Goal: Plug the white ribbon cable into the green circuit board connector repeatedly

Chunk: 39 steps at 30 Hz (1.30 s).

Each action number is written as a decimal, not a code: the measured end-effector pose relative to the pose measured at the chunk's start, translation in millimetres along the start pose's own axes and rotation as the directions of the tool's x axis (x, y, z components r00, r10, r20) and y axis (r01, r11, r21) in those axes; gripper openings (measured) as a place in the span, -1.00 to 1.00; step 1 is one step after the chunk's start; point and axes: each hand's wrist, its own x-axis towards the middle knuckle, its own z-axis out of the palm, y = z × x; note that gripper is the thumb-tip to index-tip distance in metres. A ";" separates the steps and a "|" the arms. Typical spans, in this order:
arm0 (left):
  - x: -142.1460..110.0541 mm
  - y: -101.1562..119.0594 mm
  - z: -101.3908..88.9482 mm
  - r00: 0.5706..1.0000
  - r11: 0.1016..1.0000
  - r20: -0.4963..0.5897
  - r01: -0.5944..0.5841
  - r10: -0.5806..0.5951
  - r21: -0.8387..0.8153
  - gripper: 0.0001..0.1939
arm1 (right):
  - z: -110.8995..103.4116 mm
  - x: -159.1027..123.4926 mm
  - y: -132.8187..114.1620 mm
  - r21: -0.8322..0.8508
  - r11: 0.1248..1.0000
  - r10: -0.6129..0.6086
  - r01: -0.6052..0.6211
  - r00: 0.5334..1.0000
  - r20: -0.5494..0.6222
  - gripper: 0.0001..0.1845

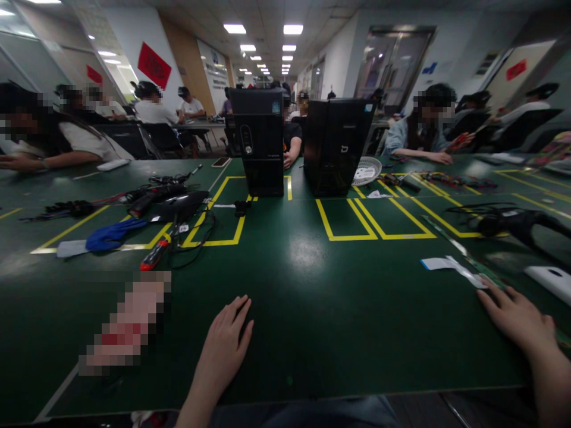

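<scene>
My left hand (pixel 227 333) lies on the green tabletop (pixel 303 333) with its fingers stretched out and nothing in them. Off to the right, my right hand (pixel 517 312) rests with fingers apart over the near end of a narrow green strip (pixel 486 270), which looks like a circuit board. Whether it presses on the strip cannot be made out. By its fingertips is a white flat ribbon cable (pixel 450 264) with a blue end. A white device (pixel 551 282) lies just beyond that hand. Left of my left hand, a pixelated patch hides an object.
Two black computer towers (pixel 263 142) (pixel 334 148) stand ahead. At left lie a red-and-black screwdriver (pixel 154 255), a blue glove (pixel 111 235) and black cables (pixel 156 190). Yellow tape (pixel 352 238) marks rectangles. A white basket (pixel 368 171) sits behind; people work around the table.
</scene>
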 end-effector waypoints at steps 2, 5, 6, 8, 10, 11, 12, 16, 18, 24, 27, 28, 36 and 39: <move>0.8 -0.4 0.4 1.000 1.000 0.003 0.002 -0.002 0.001 -0.56 | -1.1 -1.6 -2.0 0.012 1.000 0.015 -0.015 1.000 -0.006 -0.22; 2.4 -1.1 1.5 1.000 1.000 0.007 -0.006 0.006 0.006 -0.56 | -1.6 -2.6 -3.6 0.025 0.999 0.022 -0.022 1.000 -0.014 -0.23; 2.8 -1.1 1.6 1.000 1.000 0.006 -0.009 0.009 0.008 -0.56 | -1.6 -2.8 -3.7 0.026 0.999 0.025 -0.025 1.000 -0.010 -0.23; 3.5 -0.8 1.5 1.000 1.000 0.000 -0.014 0.014 0.010 -0.56 | -1.4 -3.2 -3.7 0.026 0.999 0.025 -0.025 1.000 0.000 -0.21; 3.8 -0.3 1.2 1.000 1.000 -0.006 -0.019 0.019 0.005 -0.56 | -0.9 -3.1 -3.4 0.029 0.999 0.019 -0.019 1.000 0.005 -0.20; 3.8 -0.1 1.0 1.000 1.000 -0.009 -0.021 0.021 0.002 -0.57 | -0.5 -2.8 -3.2 0.031 0.999 0.021 -0.022 1.000 0.006 -0.19; 3.7 0.0 1.0 1.000 1.000 -0.010 -0.023 0.023 0.001 -0.57 | 0.0 -2.2 -3.0 0.036 0.999 0.022 -0.022 1.000 0.009 -0.20; 2.9 -1.0 1.9 1.000 1.000 -0.006 -0.018 0.018 0.011 -0.57 | 1.9 1.7 -2.2 0.054 0.998 0.035 -0.036 0.999 0.029 -0.24; 2.7 -1.7 2.4 1.000 1.000 -0.006 -0.014 0.014 0.010 -0.57 | 2.3 3.4 -1.9 0.065 0.997 0.037 -0.039 0.999 0.029 -0.25; 3.5 -0.9 1.5 1.000 1.000 0.002 -0.019 0.019 0.003 -0.56 | 1.6 5.3 -1.4 0.108 0.993 0.036 -0.039 0.999 0.029 -0.22; 3.7 0.0 0.9 1.000 1.000 -0.004 -0.010 0.010 -0.001 -0.56 | 2.0 3.6 -2.6 0.112 0.993 0.036 -0.037 0.999 0.005 -0.21; 3.6 0.1 0.8 1.000 1.000 -0.006 -0.006 0.006 -0.003 -0.56 | 2.1 2.5 -3.7 0.112 0.993 0.035 -0.034 0.999 -0.010 -0.21; 2.1 -1.3 1.5 1.000 1.000 0.015 -0.008 0.008 0.022 -0.56 | -3.6 -6.7 -12.2 0.094 0.995 0.016 -0.013 1.000 -0.022 -0.17; 2.2 -1.6 2.2 1.000 0.999 0.017 -0.015 0.014 0.028 -0.56 | -1.3 -4.1 -8.7 0.053 0.999 -0.007 0.007 1.000 0.001 -0.24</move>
